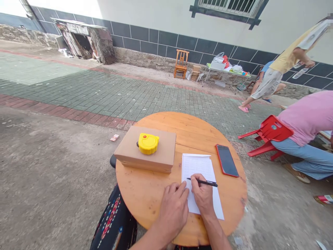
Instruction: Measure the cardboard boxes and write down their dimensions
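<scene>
A black pen is pinched in my right hand, its tip close to the sheet. Beneath that hand lies a white notepad with lines of small marks on its upper part and the top page folded at the upper edge. My left hand rests flat over the pad's left edge and the table, fingers extended, holding nothing. To the left sits a closed brown cardboard box with a yellow tape measure on top. A phone with a red edge lies right of the pad.
All this stands on a round wooden table. At right, a person in pink sits on a red plastic chair; another person walks behind, holding something clear. Near the wall are a wooden chair and a folding table with bags.
</scene>
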A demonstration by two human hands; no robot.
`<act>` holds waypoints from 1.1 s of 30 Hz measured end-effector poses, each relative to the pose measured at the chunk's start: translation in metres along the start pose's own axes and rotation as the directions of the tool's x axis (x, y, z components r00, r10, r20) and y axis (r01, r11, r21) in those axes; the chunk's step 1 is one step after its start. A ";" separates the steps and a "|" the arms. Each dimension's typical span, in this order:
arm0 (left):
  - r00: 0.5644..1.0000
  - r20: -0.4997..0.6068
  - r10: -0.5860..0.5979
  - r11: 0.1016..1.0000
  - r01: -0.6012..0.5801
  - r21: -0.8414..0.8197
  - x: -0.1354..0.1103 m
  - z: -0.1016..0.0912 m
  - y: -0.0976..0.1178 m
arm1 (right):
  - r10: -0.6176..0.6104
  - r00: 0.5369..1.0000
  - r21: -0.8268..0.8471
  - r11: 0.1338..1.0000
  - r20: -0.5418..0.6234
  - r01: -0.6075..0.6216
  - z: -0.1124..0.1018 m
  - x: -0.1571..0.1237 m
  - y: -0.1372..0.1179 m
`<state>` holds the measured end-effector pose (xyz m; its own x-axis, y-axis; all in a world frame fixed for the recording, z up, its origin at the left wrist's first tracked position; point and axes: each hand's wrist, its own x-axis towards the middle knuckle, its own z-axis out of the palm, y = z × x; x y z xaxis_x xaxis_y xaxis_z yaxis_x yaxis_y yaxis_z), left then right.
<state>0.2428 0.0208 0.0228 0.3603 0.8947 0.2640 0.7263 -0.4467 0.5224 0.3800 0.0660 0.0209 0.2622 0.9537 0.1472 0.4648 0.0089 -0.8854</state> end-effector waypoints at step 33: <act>0.999 0.027 -0.018 1.000 0.018 -0.011 0.000 -0.003 0.001 | 0.031 0.992 0.016 0.999 -0.123 -0.029 -0.003 -0.001 0.001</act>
<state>0.2424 0.0206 0.0258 0.3631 0.9024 0.2321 0.7262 -0.4301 0.5363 0.3824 0.0639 0.0212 0.3783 0.9094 0.1730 0.4434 -0.0140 -0.8962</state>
